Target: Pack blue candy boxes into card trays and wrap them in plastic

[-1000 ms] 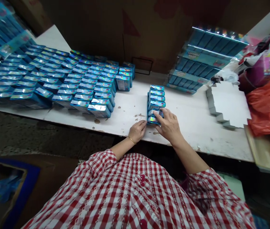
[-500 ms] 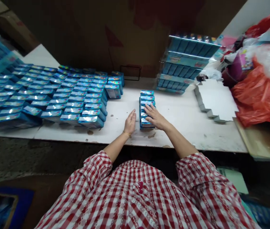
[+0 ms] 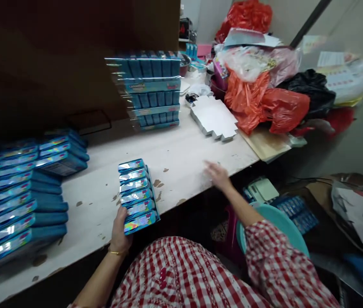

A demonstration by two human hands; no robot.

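A row of several small blue boxes (image 3: 134,196) with shiny tops sits at the table's front edge, its near end reaching about the edge. My left hand (image 3: 120,229) is closed on the near left corner of that row; its fingertips are partly hidden below. To the right, my right hand (image 3: 219,174) hovers by the front edge, apart from the boxes. Its fingers are stretched out, slightly smeared by motion, with nothing seen in them. Beyond it lies a stack of flat white die-cut cardboard sheets (image 3: 215,116).
Many blue boxes (image 3: 14,214) stand in rows at the left. Wrapped packs of blue boxes (image 3: 154,87) are stacked at the back. Red plastic bags (image 3: 248,100) pile up at the right. Below the edge is a turquoise basin (image 3: 284,226); a big cardboard carton (image 3: 56,55) rises behind.
The view has turned right. My left hand has taken hold of the box row's near end, and the row is closer to the front edge. My right hand has left the boxes and moved right.
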